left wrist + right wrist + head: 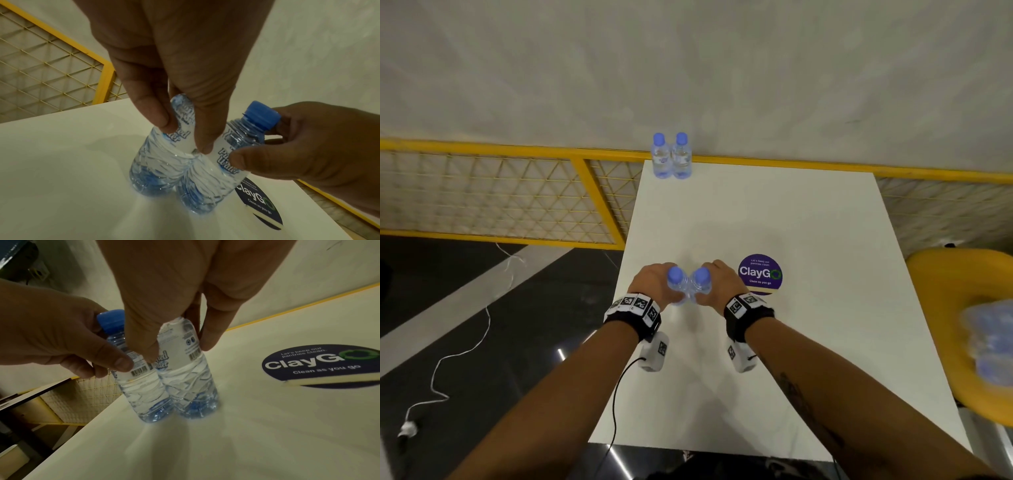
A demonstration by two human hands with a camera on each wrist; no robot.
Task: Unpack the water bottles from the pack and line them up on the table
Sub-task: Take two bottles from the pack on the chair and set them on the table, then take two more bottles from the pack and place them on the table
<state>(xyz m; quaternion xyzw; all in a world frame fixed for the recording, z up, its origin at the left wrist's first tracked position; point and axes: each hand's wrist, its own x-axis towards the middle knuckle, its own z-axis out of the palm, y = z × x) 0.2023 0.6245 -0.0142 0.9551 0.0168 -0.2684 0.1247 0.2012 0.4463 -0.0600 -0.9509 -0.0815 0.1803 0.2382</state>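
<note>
Two small clear water bottles with blue caps stand side by side on the white table (774, 377), near its middle. My left hand (650, 282) grips the left bottle (677, 284) around its label, as the left wrist view shows for the hand (183, 134) and the bottle (150, 175). My right hand (722, 281) grips the right bottle (701, 282); the right wrist view shows the hand (180, 348) round that bottle (189, 386). The two bases touch each other. Two more bottles (672, 156) stand together at the table's far edge. The pack (989, 342) lies blurred at the right.
A round purple ClayGo sticker (760, 274) lies just right of my right hand. The pack rests on a yellow chair (935, 274) beside the table's right edge. A yellow mesh railing (500, 192) runs behind the table. A white cable (462, 353) trails over the dark floor at left.
</note>
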